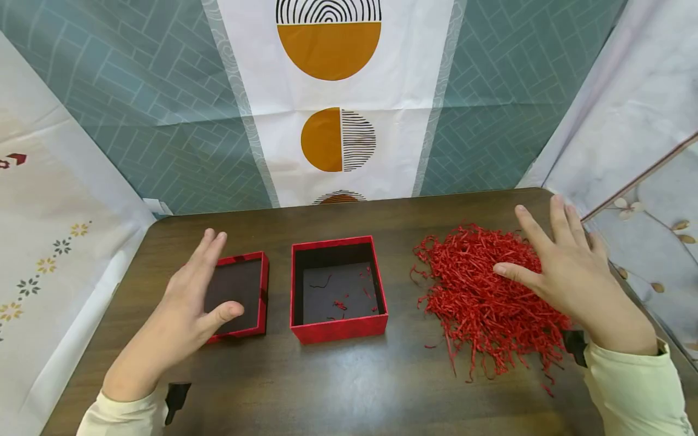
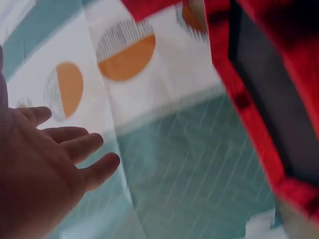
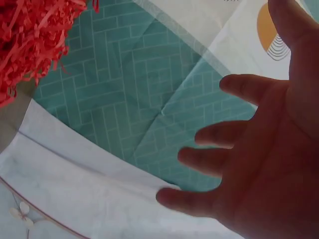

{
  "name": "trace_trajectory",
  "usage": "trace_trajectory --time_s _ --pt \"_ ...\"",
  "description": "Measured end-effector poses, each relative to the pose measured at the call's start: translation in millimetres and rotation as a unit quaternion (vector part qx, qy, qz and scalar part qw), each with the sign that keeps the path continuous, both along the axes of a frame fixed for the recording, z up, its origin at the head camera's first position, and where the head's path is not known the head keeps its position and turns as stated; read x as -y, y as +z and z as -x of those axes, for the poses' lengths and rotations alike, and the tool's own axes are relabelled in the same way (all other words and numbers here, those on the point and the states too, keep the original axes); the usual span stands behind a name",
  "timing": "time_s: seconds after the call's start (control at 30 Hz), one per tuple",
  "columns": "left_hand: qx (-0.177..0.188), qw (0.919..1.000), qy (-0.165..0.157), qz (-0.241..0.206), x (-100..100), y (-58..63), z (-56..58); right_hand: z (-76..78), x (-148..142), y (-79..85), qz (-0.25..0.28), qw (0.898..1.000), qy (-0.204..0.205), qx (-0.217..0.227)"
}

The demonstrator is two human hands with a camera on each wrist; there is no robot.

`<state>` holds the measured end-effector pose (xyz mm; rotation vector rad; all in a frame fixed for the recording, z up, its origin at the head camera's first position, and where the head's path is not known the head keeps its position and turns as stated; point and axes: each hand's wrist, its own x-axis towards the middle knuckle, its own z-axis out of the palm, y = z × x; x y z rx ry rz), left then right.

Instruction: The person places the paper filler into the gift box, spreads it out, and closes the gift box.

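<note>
An open red box point(image 1: 338, 330) with a dark inside stands mid-table, a few red paper scraps point(image 1: 340, 304) on its floor. To its left lies a shallow red lid point(image 1: 262, 297), dark side up, partly hidden behind my left hand point(image 1: 182, 309). That hand hovers with straight fingers and holds nothing. On the right, a heap of red shredded paper point(image 1: 485, 297) spreads over the table. Above the heap's right side my right hand point(image 1: 572, 272) is raised, fingers spread, nothing in it. Both wrist views show the palms bare, with the lid point(image 2: 249, 124) and the shredded paper point(image 3: 30, 40) beyond.
The dark wooden table point(image 1: 349, 387) ends at a patterned fabric backdrop point(image 1: 480, 133). White cloths hang at the left point(image 1: 49, 242) and right point(image 1: 627, 121). Loose red strands lie around the heap's near edge.
</note>
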<state>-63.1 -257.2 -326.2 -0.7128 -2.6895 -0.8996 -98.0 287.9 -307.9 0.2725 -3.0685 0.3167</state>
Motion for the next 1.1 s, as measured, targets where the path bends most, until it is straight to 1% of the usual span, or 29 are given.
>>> trace_trajectory --time_s 0.13,0.27,0.37,0.47,0.57,0.67,0.83,1.0,1.07,1.1 --pt "0.037 0.9986 -0.023 -0.029 -14.9 -8.7 -0.7 0.0 6.4 -1.3 0.010 0.999 0.031 0.000" --pt "0.054 0.9963 -0.041 -0.053 -28.4 -18.2 -0.2 0.1 11.6 -5.8 0.012 0.998 0.063 0.001" --pt "0.069 0.9940 -0.049 -0.068 -37.1 -24.4 -1.2 3.2 14.7 -11.0 0.006 0.997 0.072 0.018" --pt "0.095 0.9909 -0.055 -0.078 -45.5 -29.8 -2.6 8.9 13.9 -17.9 -0.008 0.996 0.065 0.055" --pt "0.120 0.9867 -0.064 -0.089 -53.8 -34.4 -3.0 15.5 8.2 -25.4 -0.022 0.994 0.046 0.099" --pt "0.137 0.9837 -0.068 -0.095 -60.1 -38.4 -3.4 21.1 1.1 -32.3 -0.024 0.991 0.031 0.129" --pt "0.148 0.9808 -0.069 -0.107 -65.5 -44.2 -2.8 28.8 -8.5 -41.4 -0.027 0.989 0.014 0.146" --pt "0.159 0.9763 -0.075 -0.125 -67.4 -51.0 -1.1 33.0 -17.5 -44.5 -0.023 0.986 -0.006 0.164" --pt "0.166 0.9742 -0.078 -0.132 -67.8 -53.5 -0.6 33.3 -17.9 -44.5 -0.015 0.986 -0.001 0.166" --pt "0.169 0.9733 -0.078 -0.135 -67.8 -54.5 -0.4 33.0 -16.4 -44.4 -0.012 0.987 0.007 0.163"
